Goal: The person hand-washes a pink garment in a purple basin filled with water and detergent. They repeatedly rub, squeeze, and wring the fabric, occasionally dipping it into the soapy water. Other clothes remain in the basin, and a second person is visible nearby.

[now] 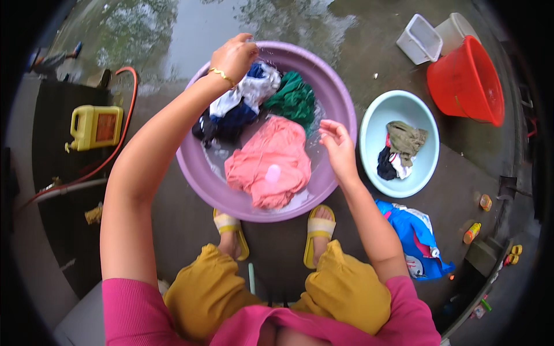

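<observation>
A large purple plastic basin with water and wet clothes stands before me. My left hand, wearing a gold bracelet, is over the basin's far left rim, fingers bent; whether it holds anything is hard to see. Below it lie white cloth and dark blue cloth, with a green garment to their right. A pink garment lies in the near part, with a small pale pink object on top. My right hand hovers inside the right rim, empty, fingers slightly curled and apart.
Right of the basin stand a light blue basin with clothes, a red bucket, a white container and a blue plastic bag. At left are a yellow jug and a red hose. Another person's leg shows far left.
</observation>
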